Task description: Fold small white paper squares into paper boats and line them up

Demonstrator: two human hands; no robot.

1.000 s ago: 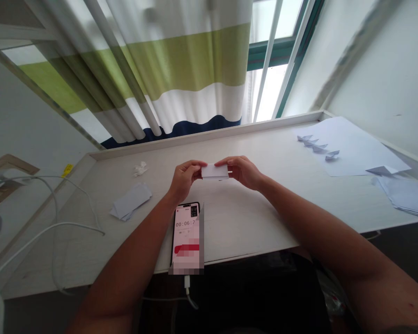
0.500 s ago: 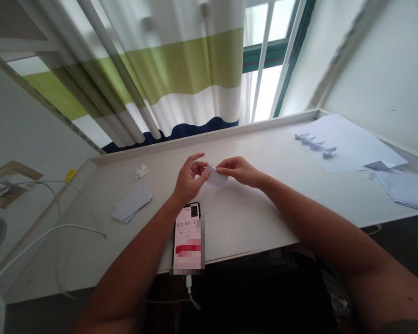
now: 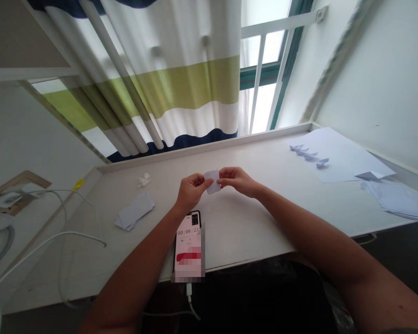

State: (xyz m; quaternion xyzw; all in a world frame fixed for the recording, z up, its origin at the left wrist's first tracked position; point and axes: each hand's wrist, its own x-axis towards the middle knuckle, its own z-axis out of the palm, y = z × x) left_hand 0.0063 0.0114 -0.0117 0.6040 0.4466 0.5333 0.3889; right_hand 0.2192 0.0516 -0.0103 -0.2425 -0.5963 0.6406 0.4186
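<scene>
L hand [image 3: 191, 189] & R hand [image 3: 237, 180]: each grip pinching small white rectangular paper [image 3: 211, 187], held btwn them above white wood-grain counter [image 3: 244, 232], nr top end of black-edged phone [image 3: 188, 241] w/ pinkish screen.

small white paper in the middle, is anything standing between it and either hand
Nothing visible: the left hand and right hand both pinch the small white paper directly. The phone lies nearer the person, not between them and it.

Homelike room: striped curtain [image 3: 195, 83], window [image 3: 270, 77], white desk [image 3: 244, 232].
</scene>
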